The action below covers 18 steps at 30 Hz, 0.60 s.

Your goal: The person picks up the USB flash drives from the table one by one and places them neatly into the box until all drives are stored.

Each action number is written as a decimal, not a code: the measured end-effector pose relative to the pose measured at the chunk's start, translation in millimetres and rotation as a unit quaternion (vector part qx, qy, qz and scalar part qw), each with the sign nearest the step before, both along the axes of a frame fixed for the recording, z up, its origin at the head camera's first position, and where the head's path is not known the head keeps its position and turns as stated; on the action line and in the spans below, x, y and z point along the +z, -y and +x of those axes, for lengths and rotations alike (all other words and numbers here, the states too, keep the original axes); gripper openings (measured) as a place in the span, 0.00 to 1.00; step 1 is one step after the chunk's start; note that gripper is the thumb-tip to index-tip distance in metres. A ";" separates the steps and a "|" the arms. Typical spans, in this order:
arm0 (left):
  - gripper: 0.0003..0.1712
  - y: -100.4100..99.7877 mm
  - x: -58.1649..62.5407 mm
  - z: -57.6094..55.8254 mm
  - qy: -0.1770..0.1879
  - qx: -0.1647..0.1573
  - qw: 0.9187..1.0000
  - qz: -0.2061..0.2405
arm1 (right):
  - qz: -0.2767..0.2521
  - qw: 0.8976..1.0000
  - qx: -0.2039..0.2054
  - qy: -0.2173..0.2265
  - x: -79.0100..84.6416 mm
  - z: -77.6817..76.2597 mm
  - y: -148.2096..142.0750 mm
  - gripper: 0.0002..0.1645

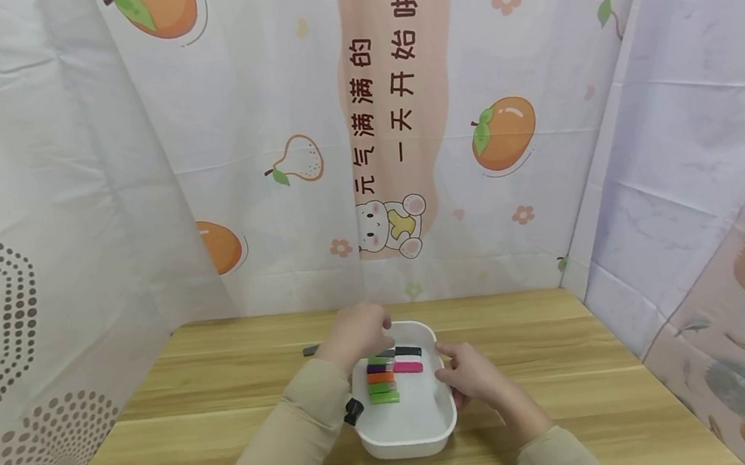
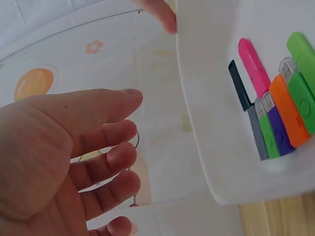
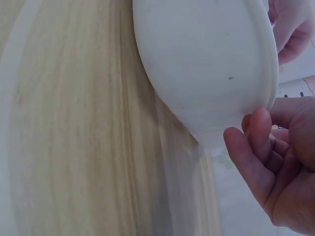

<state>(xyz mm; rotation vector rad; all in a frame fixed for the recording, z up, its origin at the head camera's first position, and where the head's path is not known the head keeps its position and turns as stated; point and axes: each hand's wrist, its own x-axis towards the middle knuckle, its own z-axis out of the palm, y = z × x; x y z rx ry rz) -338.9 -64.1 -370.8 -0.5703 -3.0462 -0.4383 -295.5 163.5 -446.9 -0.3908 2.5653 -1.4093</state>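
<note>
A white plastic tub (image 1: 411, 419) stands on the wooden table. Small flat sticks in several colours lie inside in neat rows, among them a pink stick (image 2: 254, 67), an orange stick (image 2: 289, 110) and a black stick (image 2: 239, 84); some have clear ends, and their exact kind is unclear. My left hand (image 1: 356, 333) hovers over the far left part of the tub. Its fingers are loosely bent and hold nothing in the left wrist view. At the tub's right side, my right hand (image 3: 280, 162) grips the rim between thumb and fingers.
A dark grey flat piece (image 1: 311, 351) lies on the table (image 1: 226, 399) just left of my left hand, partly hidden behind it. Printed white cloth (image 1: 263, 229) hangs behind the table and along both sides.
</note>
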 end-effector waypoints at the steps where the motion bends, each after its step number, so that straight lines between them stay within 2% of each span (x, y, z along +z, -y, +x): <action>1: 0.16 2.6 2.3 2.3 -0.003 0.000 1.000 0.000 | 0.000 1.000 0.000 0.000 0.1 -0.1 0.2 0.38; 6: 0.15 16.9 6.3 9.2 -0.011 0.002 1.000 0.011 | -0.001 1.000 -0.004 0.000 0.5 -1.0 1.0 0.38; 12: 0.17 35.4 2.2 10.6 -0.006 0.009 0.999 0.039 | 0.000 1.000 -0.002 -0.003 1.3 -0.8 2.1 0.38; 18: 0.19 50.1 1.4 15.6 0.014 0.024 0.997 0.072 | 0.000 1.000 -0.004 -0.002 1.4 0.7 1.8 0.38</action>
